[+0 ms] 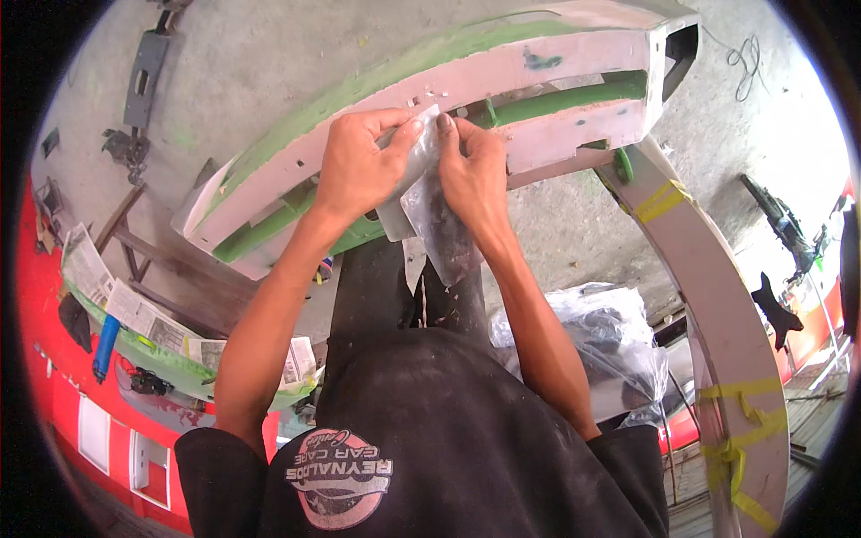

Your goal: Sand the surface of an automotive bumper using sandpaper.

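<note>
In front of my body, my left hand (363, 166) pinches the top of a thin, shiny, translucent grey plastic-looking sheet (437, 220) between thumb and fingers. Close beside it, my right hand (473, 175) grips the same sheet near its upper edge. Loose, creased flaps of it hang down over my dark trousers. Just beyond both hands lies a long car bumper (529, 67), pinkish with green patches and open slots. My fingertips overlap its near side in the picture; whether they touch it I cannot tell.
At right curves a grey bumper (717, 278) with yellow tape. Clear plastic wrap (583, 318) lies beside my right forearm. Newspaper sheets (148, 314) and a blue cylinder (106, 348) are at left. A dark bracket (143, 85) and a looped cable (746, 67) lie on the concrete floor.
</note>
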The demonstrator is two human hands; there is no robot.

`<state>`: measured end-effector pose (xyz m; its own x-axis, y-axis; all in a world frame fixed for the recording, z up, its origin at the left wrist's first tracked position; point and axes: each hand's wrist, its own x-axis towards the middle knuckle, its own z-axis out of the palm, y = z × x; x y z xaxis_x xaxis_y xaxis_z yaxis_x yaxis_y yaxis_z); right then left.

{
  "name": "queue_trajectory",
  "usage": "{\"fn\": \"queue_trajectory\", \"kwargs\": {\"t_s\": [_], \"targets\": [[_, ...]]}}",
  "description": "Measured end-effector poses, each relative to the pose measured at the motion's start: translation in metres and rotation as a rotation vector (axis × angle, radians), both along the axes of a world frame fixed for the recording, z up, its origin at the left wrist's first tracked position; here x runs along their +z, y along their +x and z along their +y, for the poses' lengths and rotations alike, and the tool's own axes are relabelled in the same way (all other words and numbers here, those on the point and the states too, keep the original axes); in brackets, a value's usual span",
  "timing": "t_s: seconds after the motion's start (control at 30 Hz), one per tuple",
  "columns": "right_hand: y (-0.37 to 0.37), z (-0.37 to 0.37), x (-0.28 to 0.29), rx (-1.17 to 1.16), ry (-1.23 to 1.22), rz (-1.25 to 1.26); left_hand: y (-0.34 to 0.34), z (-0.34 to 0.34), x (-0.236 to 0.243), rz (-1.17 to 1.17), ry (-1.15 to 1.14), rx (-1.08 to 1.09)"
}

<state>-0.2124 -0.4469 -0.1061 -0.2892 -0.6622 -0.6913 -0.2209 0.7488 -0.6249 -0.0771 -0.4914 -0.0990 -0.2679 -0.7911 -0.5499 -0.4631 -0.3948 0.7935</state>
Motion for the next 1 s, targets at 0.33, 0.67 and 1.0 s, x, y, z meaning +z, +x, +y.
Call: {"fn": "queue_trajectory", "kwargs": {"t_s": [0.33,0.67,1.0], "targets": [[-0.005,-0.019,-0.011,0.067,0.092,-0.028,-0.001,-0.018,-0.009,-0.006,0.25,0.122],[-0.022,-0.036,-0.009,0.278,0.136,0.023,-0.005,-0.009,-0.018,0.123,0.538,0.359],[-0.043,-0.069,-0.009,0.747,0.087,0.25,-0.038,0.01,-0.002,0.3,0.676,0.835]]}}
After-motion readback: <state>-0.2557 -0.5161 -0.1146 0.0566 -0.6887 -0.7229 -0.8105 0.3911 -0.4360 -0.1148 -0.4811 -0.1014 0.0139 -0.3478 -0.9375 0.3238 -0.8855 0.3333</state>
